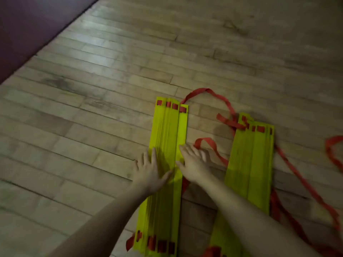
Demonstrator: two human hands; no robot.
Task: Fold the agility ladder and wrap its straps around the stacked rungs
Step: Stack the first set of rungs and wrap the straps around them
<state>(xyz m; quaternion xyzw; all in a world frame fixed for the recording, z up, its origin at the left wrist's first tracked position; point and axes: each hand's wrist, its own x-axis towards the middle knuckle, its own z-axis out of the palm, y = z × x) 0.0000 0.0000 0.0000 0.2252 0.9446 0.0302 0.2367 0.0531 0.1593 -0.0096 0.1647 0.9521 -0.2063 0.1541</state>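
Note:
Two stacks of yellow ladder rungs lie on the wooden floor. The left stack [167,130] is fanned slightly, with red strap bits showing through slots at both ends. My left hand [150,169] presses flat on its left side. My right hand [193,164] rests with straight fingers on its right edge, touching a red strap loop [206,141]. The right stack [252,164] lies apart from both hands, partly hidden by my right forearm. Loose red straps [222,101] curl between and beyond the stacks.
A dark purple mat [27,28] covers the floor at the top left. More red strap [332,154] trails along the right edge of view. Bare wooden floor [83,127] stretches to the left and beyond the stacks.

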